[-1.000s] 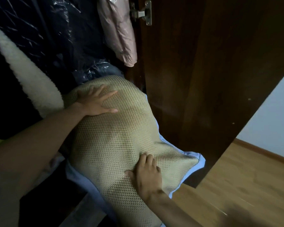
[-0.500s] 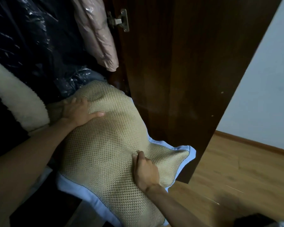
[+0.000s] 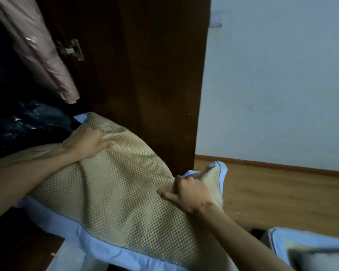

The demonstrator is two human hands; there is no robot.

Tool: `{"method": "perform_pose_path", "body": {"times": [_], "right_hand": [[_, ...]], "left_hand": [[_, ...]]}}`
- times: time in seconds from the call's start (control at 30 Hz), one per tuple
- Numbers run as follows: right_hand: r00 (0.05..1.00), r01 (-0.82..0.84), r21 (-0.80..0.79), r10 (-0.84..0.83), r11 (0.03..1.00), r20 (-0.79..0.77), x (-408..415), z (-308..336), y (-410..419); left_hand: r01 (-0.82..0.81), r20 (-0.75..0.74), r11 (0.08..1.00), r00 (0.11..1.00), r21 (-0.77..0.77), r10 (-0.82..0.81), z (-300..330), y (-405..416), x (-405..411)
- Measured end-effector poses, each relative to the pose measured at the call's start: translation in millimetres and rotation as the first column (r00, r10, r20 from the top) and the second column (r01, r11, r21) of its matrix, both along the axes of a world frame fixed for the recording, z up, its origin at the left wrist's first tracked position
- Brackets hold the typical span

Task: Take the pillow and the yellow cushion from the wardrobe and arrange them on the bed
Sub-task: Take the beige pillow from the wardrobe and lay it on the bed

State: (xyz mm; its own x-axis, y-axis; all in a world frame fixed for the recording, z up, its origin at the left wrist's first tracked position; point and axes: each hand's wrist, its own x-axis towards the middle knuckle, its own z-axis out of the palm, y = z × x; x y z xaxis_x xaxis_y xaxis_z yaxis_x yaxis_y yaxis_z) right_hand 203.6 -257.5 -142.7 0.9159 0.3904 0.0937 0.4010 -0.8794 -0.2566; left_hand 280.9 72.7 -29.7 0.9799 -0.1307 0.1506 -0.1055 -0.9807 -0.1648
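Pillow [image 3: 114, 192] gripped by both hands beside the wardrobe door [image 3: 145, 75].
Left hand [image 3: 86, 143] fingers bunch its upper mesh; right hand [image 3: 190, 194] fingers pinch fabric near the blue-edged corner.

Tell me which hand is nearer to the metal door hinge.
Left. The left hand grips the pillow at its upper end, below the hinge. The right hand holds the pillow's lower right corner, farther down and away.

The open dark-brown wooden wardrobe door [image 3: 145, 85] stands just right of the beige mesh pillow with blue trim [image 3: 115, 192] — a wall on that side. Plastic-wrapped hanging garments [image 3: 37, 55] crowd the far left. The bare wooden floor [image 3: 282, 192] lies open to the right.
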Motion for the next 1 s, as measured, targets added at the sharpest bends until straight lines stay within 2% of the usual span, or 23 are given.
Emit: {"method": "perform_pose_path", "body": {"times": [0.17, 0.27, 0.43, 0.53, 0.63, 0.8, 0.9, 1.0], "right_hand": [[0.995, 0.097, -0.090, -0.098, 0.991, -0.002, -32.3, 10.7, -130.3], [0.970, 0.243, -0.116, -0.244, 0.963, 0.008, -71.8, 13.0, -216.4], [0.858, 0.511, -0.180, -0.510, 0.840, 0.057, -162.6, 18.3, -348.6], [0.739, 0.669, -0.223, -0.668, 0.709, 0.089, -226.9, 24.7, -412.0], [0.575, 0.804, -0.261, -0.810, 0.535, 0.112, -298.2, 28.5, -459.9], [0.267, 0.930, -0.297, -0.954, 0.218, 0.138, -425.2, 38.4, -495.9], [0.095, 0.953, -0.302, -0.982, 0.042, 0.163, -496.3, 44.8, -490.8], [-0.070, 0.935, -0.331, -0.981, -0.129, 0.183, -561.9, 52.4, -474.6]], "left_hand": [[0.152, -0.022, 0.980, 0.987, -0.130, -0.156, -12.5, -131.2, -7.5], [0.242, -0.027, 0.959, 0.968, -0.147, -0.248, -17.6, -229.7, -7.7], [0.511, 0.012, 0.848, 0.857, -0.144, -0.515, -24.7, -408.5, -14.0], [0.633, -0.006, 0.750, 0.763, -0.190, -0.646, -27.4, -516.8, -30.8], [0.755, -0.022, 0.613, 0.626, -0.233, -0.779, -28.0, -623.5, -61.7], [0.922, -0.020, 0.263, 0.268, -0.283, -0.963, -27.8, -783.4, -145.8], [0.949, -0.031, 0.040, 0.032, -0.314, -0.999, -26.6, -853.4, -216.8], [0.957, 0.003, -0.126, -0.130, -0.263, -0.992, -26.1, -899.2, -294.8]]}}
